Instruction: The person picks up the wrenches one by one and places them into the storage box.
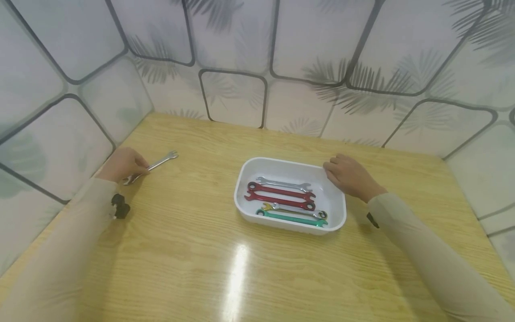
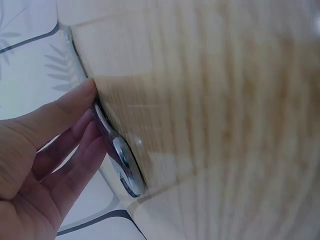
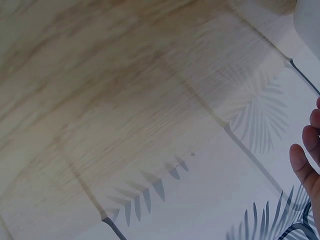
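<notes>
At the far left of the table, my left hand (image 1: 125, 164) pinches a silver wrench (image 1: 162, 160) between thumb and fingers. The wrench's open-jaw end points up and right, away from the hand. In the left wrist view its other end (image 2: 127, 167) lies close along the wooden surface, below my fingertips. My right hand (image 1: 349, 175) grips the back right corner of a white tray (image 1: 240, 197) with bent fingers. In the right wrist view only some fingers (image 3: 302, 162) show at the edge, below the tray's side (image 3: 307, 27).
Inside the tray several wrenches lie roughly side by side: a silver one (image 1: 281, 184), red ones (image 1: 279, 200), a gold-and-silver pair overlapping (image 1: 295, 210), and a green one (image 1: 291, 218). Patterned walls (image 1: 235, 98) border the wooden table (image 1: 173, 250) behind and at both sides.
</notes>
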`<state>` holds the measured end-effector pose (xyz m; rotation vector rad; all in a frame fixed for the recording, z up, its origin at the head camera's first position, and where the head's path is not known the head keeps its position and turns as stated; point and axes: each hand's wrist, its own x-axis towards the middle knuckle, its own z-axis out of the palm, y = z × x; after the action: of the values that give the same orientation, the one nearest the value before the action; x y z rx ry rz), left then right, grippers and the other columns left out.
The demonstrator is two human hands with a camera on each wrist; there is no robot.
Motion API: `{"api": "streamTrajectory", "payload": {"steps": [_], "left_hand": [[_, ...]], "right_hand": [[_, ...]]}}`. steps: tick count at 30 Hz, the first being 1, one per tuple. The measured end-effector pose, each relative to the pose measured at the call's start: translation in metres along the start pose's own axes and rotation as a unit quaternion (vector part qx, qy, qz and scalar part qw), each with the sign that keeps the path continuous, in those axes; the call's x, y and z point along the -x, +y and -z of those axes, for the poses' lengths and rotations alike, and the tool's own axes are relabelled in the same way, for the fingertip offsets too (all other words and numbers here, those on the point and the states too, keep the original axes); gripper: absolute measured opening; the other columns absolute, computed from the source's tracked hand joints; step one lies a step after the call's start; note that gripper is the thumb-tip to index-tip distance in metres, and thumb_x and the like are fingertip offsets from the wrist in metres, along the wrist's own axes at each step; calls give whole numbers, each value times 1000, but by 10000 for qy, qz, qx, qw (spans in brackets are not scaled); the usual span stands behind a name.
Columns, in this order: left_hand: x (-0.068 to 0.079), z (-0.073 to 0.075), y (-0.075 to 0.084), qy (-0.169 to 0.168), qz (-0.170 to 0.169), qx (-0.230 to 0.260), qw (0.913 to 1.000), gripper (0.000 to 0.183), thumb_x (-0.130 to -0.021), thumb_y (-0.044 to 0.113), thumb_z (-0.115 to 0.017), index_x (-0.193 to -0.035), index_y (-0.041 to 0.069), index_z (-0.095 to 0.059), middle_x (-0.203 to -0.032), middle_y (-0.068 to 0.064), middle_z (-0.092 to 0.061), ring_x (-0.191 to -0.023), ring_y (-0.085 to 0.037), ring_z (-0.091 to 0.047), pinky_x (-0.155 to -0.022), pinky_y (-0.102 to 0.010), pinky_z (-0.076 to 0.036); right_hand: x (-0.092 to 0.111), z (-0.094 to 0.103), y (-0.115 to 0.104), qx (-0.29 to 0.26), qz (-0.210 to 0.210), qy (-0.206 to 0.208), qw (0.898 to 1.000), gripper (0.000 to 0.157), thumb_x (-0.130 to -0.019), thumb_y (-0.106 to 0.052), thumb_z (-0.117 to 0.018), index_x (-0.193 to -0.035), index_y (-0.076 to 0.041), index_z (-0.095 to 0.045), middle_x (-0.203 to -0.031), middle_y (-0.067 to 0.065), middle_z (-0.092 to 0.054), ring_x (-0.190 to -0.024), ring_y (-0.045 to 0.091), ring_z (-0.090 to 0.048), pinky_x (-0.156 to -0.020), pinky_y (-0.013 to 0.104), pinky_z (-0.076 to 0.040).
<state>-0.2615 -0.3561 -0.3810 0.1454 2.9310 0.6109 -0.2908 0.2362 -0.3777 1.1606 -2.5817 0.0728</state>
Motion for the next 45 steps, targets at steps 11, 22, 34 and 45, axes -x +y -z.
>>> {"api": "streamTrajectory", "payload": {"steps": [11,22,34,45], "left_hand": [[-4,3,4,-20,-207,-479,9986,18,-75,15,-70,-86,0,-72,-77,-11,-72,-63,-13,-57,-61,-31,-48],[0,-7,3,18,-131,-20,9999,22,-72,11,-67,-86,-7,-65,-77,-16,-67,-60,-16,-55,-55,-27,-47],[2,-8,9,295,-116,-93,9995,27,-74,12,-65,-90,-9,-64,-88,-24,-67,-77,-31,-62,-72,-45,-52],[0,-5,9,850,-330,58,9958,23,-77,9,-68,-89,-10,-64,-87,-27,-66,-81,-38,-61,-78,-53,-48]], "right_hand": [[-2,2,0,11,3,20,10000,11,-89,-10,-51,-79,-6,-54,-66,5,-49,-65,20,-40,-62,32,-38],[-4,1,0,-85,-38,-121,9999,12,-90,-10,-50,-78,-7,-53,-66,4,-47,-65,19,-38,-62,31,-36],[-3,0,0,-85,-132,-220,9996,12,-90,-11,-50,-80,-7,-54,-67,4,-48,-66,19,-39,-63,31,-37],[-1,-3,3,-19,-154,-194,9997,12,-90,-11,-50,-80,-8,-54,-66,4,-48,-65,19,-40,-62,32,-38]]}}
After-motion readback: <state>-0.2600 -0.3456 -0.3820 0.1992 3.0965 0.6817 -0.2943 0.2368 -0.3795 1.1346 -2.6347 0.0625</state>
